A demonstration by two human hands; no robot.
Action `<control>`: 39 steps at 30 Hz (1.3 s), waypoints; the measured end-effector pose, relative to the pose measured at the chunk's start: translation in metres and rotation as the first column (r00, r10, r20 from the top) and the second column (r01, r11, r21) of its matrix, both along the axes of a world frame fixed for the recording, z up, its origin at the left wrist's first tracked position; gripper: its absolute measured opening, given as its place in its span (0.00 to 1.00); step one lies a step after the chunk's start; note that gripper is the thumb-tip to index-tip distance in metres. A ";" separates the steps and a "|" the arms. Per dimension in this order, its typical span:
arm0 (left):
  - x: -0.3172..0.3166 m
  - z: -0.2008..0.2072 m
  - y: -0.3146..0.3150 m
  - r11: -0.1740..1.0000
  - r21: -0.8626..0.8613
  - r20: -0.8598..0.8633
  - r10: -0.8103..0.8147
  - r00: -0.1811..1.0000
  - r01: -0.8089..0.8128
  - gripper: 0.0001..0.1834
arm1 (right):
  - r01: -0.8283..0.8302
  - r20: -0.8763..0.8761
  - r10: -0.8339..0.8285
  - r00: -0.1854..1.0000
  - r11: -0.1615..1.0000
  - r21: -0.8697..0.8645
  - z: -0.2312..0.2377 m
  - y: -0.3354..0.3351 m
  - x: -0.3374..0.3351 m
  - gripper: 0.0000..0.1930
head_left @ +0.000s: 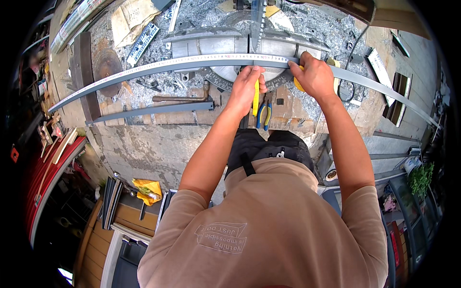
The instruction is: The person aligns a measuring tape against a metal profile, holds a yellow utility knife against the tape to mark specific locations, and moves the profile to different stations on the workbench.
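Left hand pressing a tape measure flat on a long grey metal strip; right hand closed around the yellow tape case. Strip running left to right across the bench, under the saw blade, just ahead of both hands.

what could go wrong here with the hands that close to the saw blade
1. The left hand presses on the long grey metal bar right below the saw blade; fingers could be caught if it came down.
2. The tape measure, stretched along the bar and pinned by the right hand, may slip and spoil the reading.
3. The bar overhangs far on both sides and might tip or shift.
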State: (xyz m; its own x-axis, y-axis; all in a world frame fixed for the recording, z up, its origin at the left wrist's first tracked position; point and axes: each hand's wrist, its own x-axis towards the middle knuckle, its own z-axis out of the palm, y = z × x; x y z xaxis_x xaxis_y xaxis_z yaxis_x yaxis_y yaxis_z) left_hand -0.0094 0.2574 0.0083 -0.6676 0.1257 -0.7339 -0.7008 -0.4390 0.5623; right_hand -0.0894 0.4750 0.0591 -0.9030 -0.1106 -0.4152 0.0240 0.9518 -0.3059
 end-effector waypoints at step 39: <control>-0.008 0.007 0.003 0.999 -0.004 0.106 0.047 0.993 -0.047 0.17 | 0.008 0.040 -0.009 0.999 1.000 0.023 0.002 -0.001 -0.001 0.23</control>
State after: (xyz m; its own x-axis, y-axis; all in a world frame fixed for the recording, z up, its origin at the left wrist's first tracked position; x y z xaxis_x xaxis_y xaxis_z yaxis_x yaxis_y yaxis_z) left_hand -0.0174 0.2605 0.0154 -0.5913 0.0944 -0.8009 -0.7349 -0.4720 0.4869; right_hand -0.0902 0.4739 0.0612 -0.8866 -0.0932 -0.4530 0.0435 0.9583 -0.2823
